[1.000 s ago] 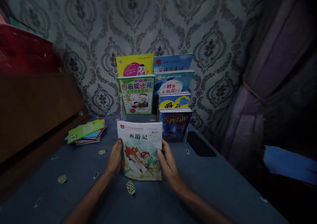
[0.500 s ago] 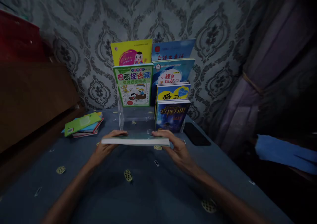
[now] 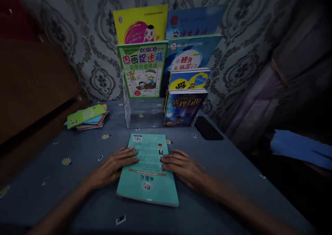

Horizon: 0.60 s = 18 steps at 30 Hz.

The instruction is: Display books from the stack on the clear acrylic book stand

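Observation:
A thin teal book [image 3: 149, 179] lies flat on the blue patterned cloth [image 3: 77, 179], back cover up, barcode at its far edge. My left hand [image 3: 114, 165] rests on its left edge with fingers stretched flat over the cover. My right hand [image 3: 181, 165] lies the same way on the right edge, fingers spread and pointing inward. Just beyond the book stands a clear tiered rack [image 3: 141, 115]; its front-left slot is bare. Several picture books fill the other tiers, among them a green one [image 3: 142, 70] and a dark blue one [image 3: 184, 107].
A small stack of thin books [image 3: 86, 116] lies at the left. A black phone [image 3: 208, 128] lies right of the rack. Brown furniture [image 3: 31, 86] stands along the left, a curtain [image 3: 282, 75] and blue fabric [image 3: 301, 147] at the right. Patterned wallpaper is behind.
The book was held upright with its front cover toward me, then tipped over flat. It now lies back cover up on the cloth, with both hands flat on it.

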Each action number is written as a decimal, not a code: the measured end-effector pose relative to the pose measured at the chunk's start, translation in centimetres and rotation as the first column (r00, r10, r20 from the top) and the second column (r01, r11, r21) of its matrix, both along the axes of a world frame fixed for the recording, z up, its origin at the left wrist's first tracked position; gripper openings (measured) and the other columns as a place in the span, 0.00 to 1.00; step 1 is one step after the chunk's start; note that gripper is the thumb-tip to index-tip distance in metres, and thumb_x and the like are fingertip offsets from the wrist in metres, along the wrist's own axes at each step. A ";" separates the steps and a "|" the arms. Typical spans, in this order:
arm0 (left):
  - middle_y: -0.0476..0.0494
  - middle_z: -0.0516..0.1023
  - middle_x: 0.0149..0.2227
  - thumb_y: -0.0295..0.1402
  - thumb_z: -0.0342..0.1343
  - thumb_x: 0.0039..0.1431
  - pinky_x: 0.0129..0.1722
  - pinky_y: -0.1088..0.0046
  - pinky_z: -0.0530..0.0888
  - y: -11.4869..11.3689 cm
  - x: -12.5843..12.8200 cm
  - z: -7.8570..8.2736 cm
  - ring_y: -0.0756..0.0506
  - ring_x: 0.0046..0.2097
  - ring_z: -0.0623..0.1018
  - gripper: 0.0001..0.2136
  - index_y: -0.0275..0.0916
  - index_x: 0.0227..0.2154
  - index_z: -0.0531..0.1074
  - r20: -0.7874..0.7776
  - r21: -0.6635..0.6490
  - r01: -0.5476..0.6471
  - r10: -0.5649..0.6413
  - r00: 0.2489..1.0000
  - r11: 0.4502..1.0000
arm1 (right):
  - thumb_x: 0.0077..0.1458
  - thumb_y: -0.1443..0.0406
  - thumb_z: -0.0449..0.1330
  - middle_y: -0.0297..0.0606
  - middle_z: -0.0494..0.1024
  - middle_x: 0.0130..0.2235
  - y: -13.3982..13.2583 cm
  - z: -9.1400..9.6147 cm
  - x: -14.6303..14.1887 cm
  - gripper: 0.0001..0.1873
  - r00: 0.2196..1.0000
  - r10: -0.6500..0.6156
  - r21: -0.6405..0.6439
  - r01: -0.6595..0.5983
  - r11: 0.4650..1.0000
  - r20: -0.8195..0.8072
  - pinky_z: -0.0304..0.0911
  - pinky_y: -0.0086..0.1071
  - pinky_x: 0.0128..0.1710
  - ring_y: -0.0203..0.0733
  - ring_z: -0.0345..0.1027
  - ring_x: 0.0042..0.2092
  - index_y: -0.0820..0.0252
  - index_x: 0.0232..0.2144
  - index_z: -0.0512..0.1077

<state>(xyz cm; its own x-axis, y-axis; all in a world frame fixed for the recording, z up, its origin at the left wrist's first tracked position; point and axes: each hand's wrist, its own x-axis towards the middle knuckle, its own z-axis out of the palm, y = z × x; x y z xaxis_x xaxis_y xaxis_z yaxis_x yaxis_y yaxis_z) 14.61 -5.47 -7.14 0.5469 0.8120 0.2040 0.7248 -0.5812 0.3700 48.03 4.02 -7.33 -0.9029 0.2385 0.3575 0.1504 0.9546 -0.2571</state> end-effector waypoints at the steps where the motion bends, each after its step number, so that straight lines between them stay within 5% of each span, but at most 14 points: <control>1: 0.47 0.61 0.67 0.35 0.51 0.67 0.66 0.53 0.59 -0.1 0.0 -0.1 0.40 0.68 0.58 0.24 0.53 0.64 0.58 -0.010 -0.005 -0.001 0.001 1.000 1.000 | 0.62 0.72 0.50 0.43 0.77 0.54 0.0 0.4 -0.2 0.19 0.999 0.007 -0.025 -0.006 1.000 0.048 0.54 0.49 0.63 0.45 0.68 0.58 0.55 0.52 0.72; 4: 0.46 0.60 0.67 0.31 0.51 0.66 0.66 0.52 0.61 -0.2 0.2 0.1 0.40 0.69 0.57 0.25 0.52 0.65 0.57 -0.026 -0.013 -0.004 0.003 1.000 1.000 | 0.61 0.72 0.50 0.41 0.75 0.56 0.0 1.4 -2.2 0.22 0.994 0.042 -0.130 -0.029 0.991 0.099 0.49 0.47 0.66 0.43 0.65 0.60 0.54 0.55 0.70; 9: 0.43 0.63 0.66 0.27 0.53 0.63 0.66 0.52 0.60 -0.3 0.6 0.9 0.40 0.68 0.60 0.27 0.50 0.64 0.60 -0.060 0.008 -0.006 0.006 0.998 1.000 | 0.62 0.66 0.53 0.46 0.56 0.68 0.6 1.5 -9.8 0.34 0.983 0.024 -0.252 0.023 0.968 0.184 0.50 0.46 0.67 0.47 0.48 0.69 0.59 0.68 0.50; 12: 0.43 0.62 0.66 0.26 0.52 0.62 0.66 0.52 0.60 -0.2 0.7 1.1 0.39 0.68 0.59 0.27 0.49 0.64 0.60 -0.081 -0.024 -0.016 0.014 0.997 1.000 | 0.65 0.68 0.48 0.50 0.56 0.68 1.6 0.8 -13.1 0.30 0.988 -0.009 -0.265 0.050 0.963 0.152 0.49 0.44 0.67 0.47 0.46 0.69 0.66 0.67 0.52; 18: 0.46 0.60 0.67 0.27 0.49 0.65 0.66 0.49 0.58 -0.3 0.4 1.0 0.39 0.68 0.59 0.27 0.53 0.65 0.57 -0.062 -0.035 -0.002 0.000 0.998 0.999 | 0.68 0.62 0.44 0.50 0.57 0.68 3.7 -0.7 -11.1 0.26 0.944 -0.286 -0.202 0.316 0.927 0.166 0.48 0.50 0.68 0.49 0.46 0.69 0.64 0.65 0.56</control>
<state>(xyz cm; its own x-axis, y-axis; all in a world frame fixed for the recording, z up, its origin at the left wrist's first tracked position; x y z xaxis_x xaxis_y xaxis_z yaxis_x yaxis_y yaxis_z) 14.96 -5.79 -6.10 0.5571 0.8184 0.1406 0.7475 -0.5680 0.3443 36.96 7.69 -7.99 -0.8113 0.5660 0.1464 0.4685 0.7793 -0.4163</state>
